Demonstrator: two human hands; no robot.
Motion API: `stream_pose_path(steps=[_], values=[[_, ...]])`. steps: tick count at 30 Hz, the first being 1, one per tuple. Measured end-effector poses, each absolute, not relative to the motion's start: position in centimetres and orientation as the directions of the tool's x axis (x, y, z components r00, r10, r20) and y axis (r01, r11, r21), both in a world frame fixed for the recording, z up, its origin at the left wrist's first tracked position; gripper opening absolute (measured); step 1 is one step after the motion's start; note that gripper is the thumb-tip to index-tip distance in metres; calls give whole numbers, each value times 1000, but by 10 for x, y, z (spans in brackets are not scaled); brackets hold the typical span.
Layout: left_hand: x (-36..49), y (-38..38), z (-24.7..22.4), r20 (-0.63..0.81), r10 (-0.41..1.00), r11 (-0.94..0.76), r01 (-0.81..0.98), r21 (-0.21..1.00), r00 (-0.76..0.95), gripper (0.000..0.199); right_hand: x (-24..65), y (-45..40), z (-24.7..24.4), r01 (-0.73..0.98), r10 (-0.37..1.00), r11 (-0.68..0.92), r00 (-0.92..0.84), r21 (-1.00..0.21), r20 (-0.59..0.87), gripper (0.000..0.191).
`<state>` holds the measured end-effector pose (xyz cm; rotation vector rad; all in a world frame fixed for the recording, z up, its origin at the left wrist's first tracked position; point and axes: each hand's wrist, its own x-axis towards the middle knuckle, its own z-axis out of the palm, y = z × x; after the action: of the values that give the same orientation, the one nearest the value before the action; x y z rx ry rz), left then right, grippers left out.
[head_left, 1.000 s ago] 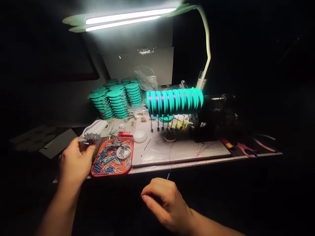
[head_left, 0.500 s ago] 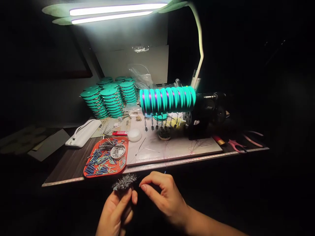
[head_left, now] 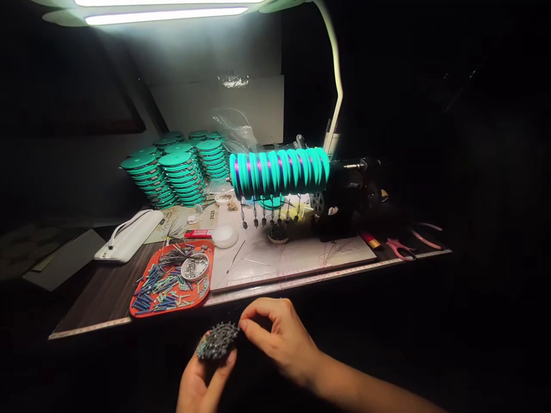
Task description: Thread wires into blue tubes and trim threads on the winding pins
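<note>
The surroundings are dark; light falls from a tubular lamp point(head_left: 167, 15) onto a tabletop point(head_left: 99, 295) of dark-brown, wood-grained finish. A flat strip with scale markings point(head_left: 90, 327) edges its front. At far left lies a thin, smooth grey sheet point(head_left: 64, 264), square-cornered. To its right, a white case point(head_left: 131, 234) with rounded edges and a strap rests on the wood. Next, a shallow red tray point(head_left: 196, 299) with rounded corners contains short, ribbed blue and pale rods, a tuft of dark wires, and a round white cup point(head_left: 194, 267) of small silvery pieces. Behind stand stacks of flat, matt teal discs point(head_left: 178, 172).

The left hand point(head_left: 202, 378) is below the tray's right side, away from the table, its fingers closed around a dark, knobbly, rounded cluster point(head_left: 218, 341) that has a studded texture. Above it, on a smooth pale board point(head_left: 310, 261), is a translucent round lid point(head_left: 225, 236). The right hand point(head_left: 278, 338) is half curled, thumb and forefinger nearly meeting at the cluster's right edge; whether they grip anything cannot be told.

Over the board, teal discs are set in a horizontal cylindrical row point(head_left: 279, 172), purple showing between them; slender dark pendants point(head_left: 264, 221) hang beneath. Further right are a black machine point(head_left: 344, 212), its detail lost in shadow, and pink-handled scissors point(head_left: 400, 248).
</note>
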<state>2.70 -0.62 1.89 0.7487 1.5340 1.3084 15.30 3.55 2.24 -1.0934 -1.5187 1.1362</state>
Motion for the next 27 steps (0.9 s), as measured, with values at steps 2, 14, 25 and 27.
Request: stream_pose_path(steps=[2,14,25,27], values=[[26,-5,16,-295,879,269,-120,956,-374,45,153,34,23,132,966,191,-201,-973,162,15],[16,0,7,-339,851,303,-153,941,-400,37,155,30,15,222,890,440,-238,-870,390,20],[21,0,15,-582,755,383,-519,764,-301,41,156,24,5,484,647,750,-396,-450,652,40],[21,1,15,-603,741,395,-534,747,-295,42,154,25,5,496,649,747,-398,-443,649,41]])
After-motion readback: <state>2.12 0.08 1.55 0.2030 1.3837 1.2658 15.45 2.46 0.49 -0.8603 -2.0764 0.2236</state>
